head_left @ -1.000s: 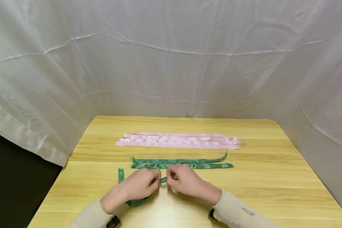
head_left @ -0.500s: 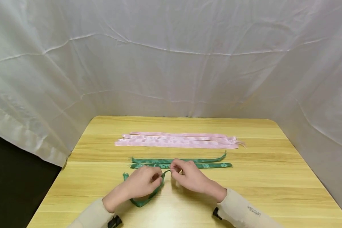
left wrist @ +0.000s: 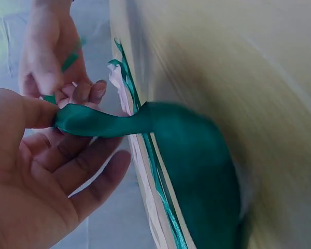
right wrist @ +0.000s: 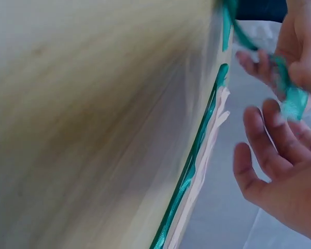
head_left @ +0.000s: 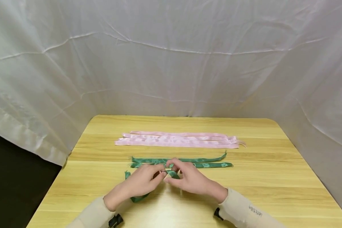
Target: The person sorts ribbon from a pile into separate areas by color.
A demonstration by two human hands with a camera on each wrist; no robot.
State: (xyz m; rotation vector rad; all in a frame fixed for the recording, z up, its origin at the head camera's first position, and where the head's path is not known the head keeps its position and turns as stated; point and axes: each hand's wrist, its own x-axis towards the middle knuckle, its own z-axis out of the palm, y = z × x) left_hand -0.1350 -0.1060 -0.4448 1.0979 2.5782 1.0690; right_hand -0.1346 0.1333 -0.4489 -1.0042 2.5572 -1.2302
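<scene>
My left hand [head_left: 143, 180] pinches a green satin ribbon [left wrist: 101, 122] between thumb and index finger, just above the table; its other fingers extend loosely in the left wrist view. One stretch of this ribbon hangs behind the hand toward the table, and a short free part [head_left: 172, 173] reaches to the right. Close by is my right hand [head_left: 192, 179], with thumb and index finger apart around that free part. Other right-hand fingers look relaxed in the right wrist view, near the ribbon. Whether they touch it is unclear from blur.
Two green ribbons [head_left: 211, 165] lie side by side just beyond the hands. Farther back, several pink ribbons [head_left: 176, 145] lie in a row on the wooden table [head_left: 273, 196]. Pale cloth [head_left: 171, 63] hangs behind the table and at its sides.
The right hand drew the ribbon's end up and right, then its thumb and index finger parted. The free part now bends between both hands, while the left hand keeps its pinch.
</scene>
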